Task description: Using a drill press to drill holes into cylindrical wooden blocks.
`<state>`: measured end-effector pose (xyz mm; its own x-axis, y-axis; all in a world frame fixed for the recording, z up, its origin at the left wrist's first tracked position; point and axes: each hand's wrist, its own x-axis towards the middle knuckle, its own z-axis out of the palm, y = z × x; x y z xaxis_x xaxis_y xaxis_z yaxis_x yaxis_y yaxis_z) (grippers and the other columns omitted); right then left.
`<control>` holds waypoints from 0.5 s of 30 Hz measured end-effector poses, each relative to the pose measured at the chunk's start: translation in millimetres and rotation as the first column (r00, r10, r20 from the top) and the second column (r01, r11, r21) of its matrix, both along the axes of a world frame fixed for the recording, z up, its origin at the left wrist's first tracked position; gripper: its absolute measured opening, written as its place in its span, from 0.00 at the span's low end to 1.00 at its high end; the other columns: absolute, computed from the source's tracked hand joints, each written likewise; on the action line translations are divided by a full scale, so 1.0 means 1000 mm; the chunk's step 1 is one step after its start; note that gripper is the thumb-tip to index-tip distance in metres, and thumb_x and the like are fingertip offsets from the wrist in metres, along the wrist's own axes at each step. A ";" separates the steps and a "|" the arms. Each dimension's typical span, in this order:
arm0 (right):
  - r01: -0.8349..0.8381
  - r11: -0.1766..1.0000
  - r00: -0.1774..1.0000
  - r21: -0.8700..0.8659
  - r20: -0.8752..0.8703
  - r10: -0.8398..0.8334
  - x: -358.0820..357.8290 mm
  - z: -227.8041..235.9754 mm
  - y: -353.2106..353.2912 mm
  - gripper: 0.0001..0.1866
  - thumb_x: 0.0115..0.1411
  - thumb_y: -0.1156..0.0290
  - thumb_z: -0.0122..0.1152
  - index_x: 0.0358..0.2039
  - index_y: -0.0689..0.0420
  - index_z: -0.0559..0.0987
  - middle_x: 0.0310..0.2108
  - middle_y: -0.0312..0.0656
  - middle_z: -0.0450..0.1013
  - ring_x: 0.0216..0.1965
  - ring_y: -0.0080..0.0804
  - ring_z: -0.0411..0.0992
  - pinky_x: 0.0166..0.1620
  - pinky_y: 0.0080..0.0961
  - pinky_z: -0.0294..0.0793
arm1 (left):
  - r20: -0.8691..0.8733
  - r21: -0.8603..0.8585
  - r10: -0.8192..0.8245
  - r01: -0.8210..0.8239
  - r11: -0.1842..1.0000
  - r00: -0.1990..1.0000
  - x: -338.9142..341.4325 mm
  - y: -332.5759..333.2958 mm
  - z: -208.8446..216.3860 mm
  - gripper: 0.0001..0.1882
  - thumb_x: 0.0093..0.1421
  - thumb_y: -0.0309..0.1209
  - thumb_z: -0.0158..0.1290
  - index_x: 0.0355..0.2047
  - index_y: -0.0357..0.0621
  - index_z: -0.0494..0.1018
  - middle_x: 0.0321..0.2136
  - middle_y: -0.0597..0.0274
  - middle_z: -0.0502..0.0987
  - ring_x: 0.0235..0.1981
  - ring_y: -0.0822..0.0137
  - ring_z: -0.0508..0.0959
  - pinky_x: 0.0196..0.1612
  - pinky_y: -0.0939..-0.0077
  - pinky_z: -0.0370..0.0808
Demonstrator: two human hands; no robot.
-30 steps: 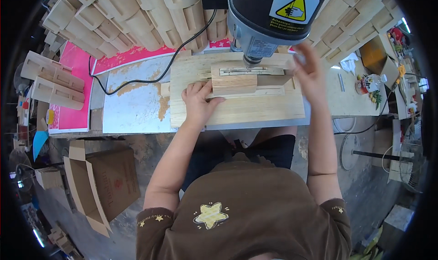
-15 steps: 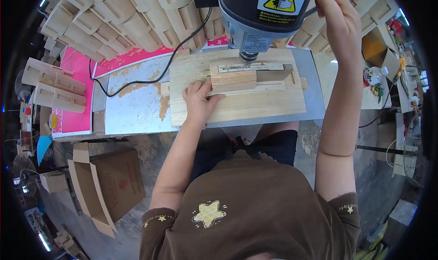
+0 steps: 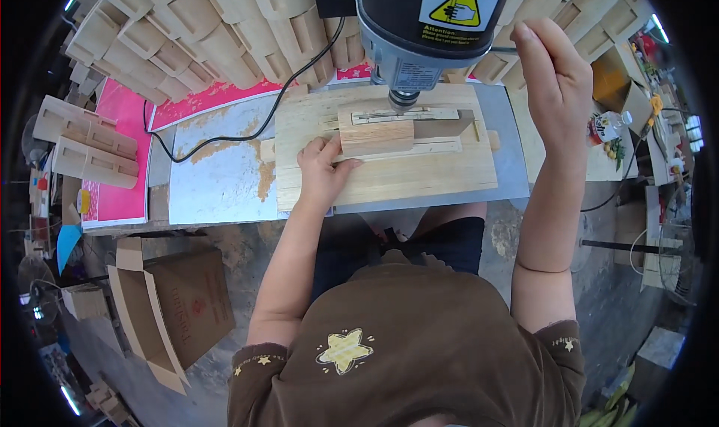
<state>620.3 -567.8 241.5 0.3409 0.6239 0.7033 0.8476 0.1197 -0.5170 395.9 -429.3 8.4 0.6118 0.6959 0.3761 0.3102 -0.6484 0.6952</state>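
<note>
A pale wooden block (image 3: 377,135) lies in a wooden jig board (image 3: 427,174), against thin strips and a grey plate. My left hand (image 3: 322,171) grips its left end, fingers at the end face and thumb along the near side. Over the block's far side stands the chuck (image 3: 403,100) of a drill press (image 3: 408,53); whether the bit touches the wood is hidden. My right hand (image 3: 556,83), raised at the machine's right, is closed round the end of its feed lever (image 3: 504,50).
Stacked hollowed wooden pieces (image 3: 202,30) wall off the back, and a few more stand on the pink sheet (image 3: 123,180) at left. A black cable (image 3: 255,131) loops across the table. An open carton (image 3: 187,300) sits on the floor; a plastic bottle (image 3: 610,124) is at right.
My right hand has come down and toward me, and the lever has swung with it. My left hand stays at the block's end. The whole view has shifted slightly.
</note>
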 end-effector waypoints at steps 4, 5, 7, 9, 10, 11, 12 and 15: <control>0.040 0.997 0.999 0.064 0.023 -0.042 -0.016 -0.006 -0.006 0.06 0.58 0.75 0.55 0.25 0.63 0.74 0.14 0.37 0.63 0.17 0.21 0.62 0.22 0.20 0.60 | -0.001 -0.024 0.003 -0.003 1.000 1.000 -0.001 0.001 -0.001 0.30 0.38 0.32 0.67 0.45 0.48 0.75 0.24 0.68 0.70 0.30 0.64 0.71 0.41 0.66 0.59; 0.039 0.997 0.999 0.064 0.022 -0.040 -0.019 -0.011 -0.009 0.06 0.58 0.75 0.55 0.25 0.63 0.74 0.14 0.37 0.63 0.17 0.21 0.62 0.22 0.20 0.60 | 0.008 -0.029 0.004 -0.004 1.000 1.000 -0.001 0.001 -0.002 0.30 0.38 0.33 0.67 0.45 0.48 0.75 0.24 0.67 0.70 0.30 0.64 0.71 0.42 0.66 0.59; 0.077 0.996 0.994 0.036 0.069 -0.079 -0.025 -0.024 -0.016 0.04 0.56 0.77 0.55 0.26 0.63 0.74 0.16 0.38 0.65 0.17 0.26 0.63 0.23 0.22 0.62 | 0.018 -0.035 0.004 -0.003 0.999 1.000 -0.002 0.001 -0.003 0.30 0.38 0.33 0.67 0.45 0.48 0.75 0.24 0.67 0.70 0.30 0.65 0.71 0.42 0.65 0.59; 0.082 0.995 0.987 0.054 0.132 -0.088 -0.029 -0.038 -0.020 0.01 0.54 0.79 0.56 0.27 0.63 0.75 0.17 0.40 0.65 0.17 0.29 0.63 0.23 0.22 0.62 | 0.002 -0.010 -0.001 0.001 1.000 1.000 -0.002 0.001 -0.001 0.29 0.37 0.33 0.67 0.45 0.48 0.75 0.24 0.67 0.70 0.30 0.65 0.71 0.42 0.65 0.59; 0.092 0.993 0.988 0.068 0.116 -0.099 -0.032 -0.044 -0.022 0.01 0.53 0.80 0.56 0.27 0.63 0.75 0.17 0.40 0.66 0.18 0.30 0.64 0.24 0.23 0.62 | 0.002 -0.011 -0.003 0.003 1.000 1.000 -0.001 0.001 -0.001 0.29 0.37 0.33 0.67 0.45 0.48 0.75 0.24 0.67 0.70 0.30 0.65 0.71 0.42 0.65 0.59; 0.101 0.991 0.989 0.082 0.099 -0.109 -0.034 -0.051 -0.024 0.02 0.52 0.80 0.56 0.28 0.63 0.75 0.18 0.40 0.66 0.18 0.30 0.64 0.24 0.23 0.62 | -0.009 -0.020 0.000 0.000 1.000 1.000 -0.001 0.001 0.000 0.30 0.37 0.33 0.67 0.45 0.48 0.75 0.24 0.67 0.70 0.30 0.65 0.71 0.42 0.65 0.59; 0.105 0.990 0.985 0.093 0.129 -0.116 -0.035 -0.058 -0.025 0.03 0.51 0.81 0.57 0.29 0.63 0.76 0.19 0.40 0.67 0.19 0.31 0.65 0.25 0.24 0.62 | -0.021 -0.028 0.004 -0.004 1.000 1.000 -0.001 0.000 0.001 0.30 0.37 0.33 0.67 0.45 0.48 0.75 0.24 0.67 0.69 0.30 0.65 0.71 0.41 0.65 0.58; 0.086 0.982 0.988 0.169 0.109 -0.105 -0.033 -0.089 -0.022 0.04 0.50 0.81 0.58 0.29 0.62 0.76 0.20 0.40 0.69 0.20 0.31 0.66 0.26 0.25 0.62 | -0.006 0.007 -0.005 0.005 1.000 1.000 -0.002 0.002 -0.004 0.30 0.37 0.33 0.67 0.45 0.48 0.75 0.24 0.67 0.69 0.29 0.65 0.71 0.41 0.66 0.58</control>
<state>587.3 -589.9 152.6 0.3030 0.4656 0.8315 0.9125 0.1098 -0.3940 393.8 -427.3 4.8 0.6178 0.6901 0.3771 0.3111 -0.6549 0.6887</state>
